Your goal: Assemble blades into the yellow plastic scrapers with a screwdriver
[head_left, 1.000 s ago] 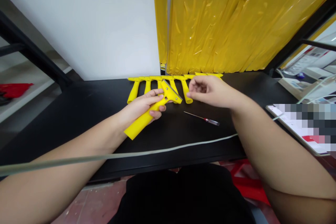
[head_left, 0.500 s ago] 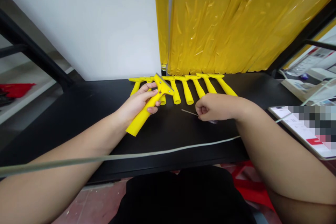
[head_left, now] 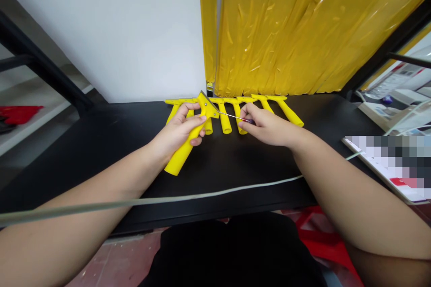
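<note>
My left hand (head_left: pixel 183 128) is wrapped round the handle of a yellow scraper (head_left: pixel 178 158), its metal-edged, screwed head tilted up and to the right. In my right hand (head_left: pixel 259 123) is a screwdriver (head_left: pixel 230 116), its thin shaft pointing left. The shaft's tip is at the scraper's head, close to a screw; whether it sits in the screw I cannot tell. Behind my hands lies a row of several more yellow scrapers (head_left: pixel 226 121), heads toward the back and handles toward me. My hands partly cover some of them.
The black tabletop (head_left: pixel 101 143) meets a white panel (head_left: pixel 151 31) and yellow film-wrapped stock (head_left: pixel 276 31) at the back. A pale cord (head_left: pixel 202 196) crosses in front of my forearms. At the right lies a phone-like device (head_left: pixel 380 172). Black frame posts (head_left: pixel 54 63) stand at the sides.
My right hand has moved up and left, bringing the screwdriver from above the tabletop to the scraper's head. My left hand has kept its hold, with the scraper turned slightly.
</note>
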The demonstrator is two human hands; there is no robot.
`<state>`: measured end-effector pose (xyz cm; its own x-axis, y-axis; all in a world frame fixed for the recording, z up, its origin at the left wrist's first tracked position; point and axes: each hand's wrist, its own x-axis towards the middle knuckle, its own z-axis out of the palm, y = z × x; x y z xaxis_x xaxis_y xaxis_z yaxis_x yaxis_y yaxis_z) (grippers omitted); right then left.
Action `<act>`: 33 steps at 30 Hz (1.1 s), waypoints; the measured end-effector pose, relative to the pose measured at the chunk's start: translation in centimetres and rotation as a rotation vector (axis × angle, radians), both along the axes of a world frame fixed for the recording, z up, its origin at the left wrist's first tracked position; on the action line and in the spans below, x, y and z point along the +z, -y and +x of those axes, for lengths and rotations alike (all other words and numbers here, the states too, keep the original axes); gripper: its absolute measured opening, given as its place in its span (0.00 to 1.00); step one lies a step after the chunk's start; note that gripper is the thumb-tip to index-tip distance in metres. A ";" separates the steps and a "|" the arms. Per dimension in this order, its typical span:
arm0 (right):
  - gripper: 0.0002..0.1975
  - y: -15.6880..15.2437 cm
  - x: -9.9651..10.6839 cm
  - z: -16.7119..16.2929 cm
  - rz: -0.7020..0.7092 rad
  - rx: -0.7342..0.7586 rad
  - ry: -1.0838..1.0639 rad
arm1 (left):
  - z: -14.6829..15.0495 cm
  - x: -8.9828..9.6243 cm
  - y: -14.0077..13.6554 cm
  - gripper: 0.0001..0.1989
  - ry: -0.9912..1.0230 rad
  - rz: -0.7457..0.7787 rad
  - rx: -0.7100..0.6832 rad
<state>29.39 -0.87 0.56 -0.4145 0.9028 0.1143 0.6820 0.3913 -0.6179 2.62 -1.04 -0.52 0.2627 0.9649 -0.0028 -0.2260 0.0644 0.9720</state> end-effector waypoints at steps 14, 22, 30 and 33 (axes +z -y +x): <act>0.07 0.0 -0.2 0.2 0.023 -0.023 0.052 | 0.0 0.2 0.3 0.22 -0.012 0.025 -0.030; 0.11 -0.3 0.1 -0.3 0.088 -0.108 0.050 | -0.3 -0.8 -0.5 0.24 -0.037 0.091 -0.015; 0.10 -0.3 -0.4 -0.7 0.013 -0.120 -0.042 | -0.1 -0.2 0.3 0.22 -0.101 0.192 -0.019; 0.10 -0.3 -0.7 -0.7 0.008 -0.138 -0.054 | -0.1 -0.3 0.2 0.21 -0.113 0.225 -0.009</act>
<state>28.71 -0.61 -0.15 -0.2794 0.9498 0.1404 0.6958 0.3011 -0.6521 2.54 -1.25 -0.78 0.2815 0.9421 0.1822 -0.1157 -0.1552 0.9811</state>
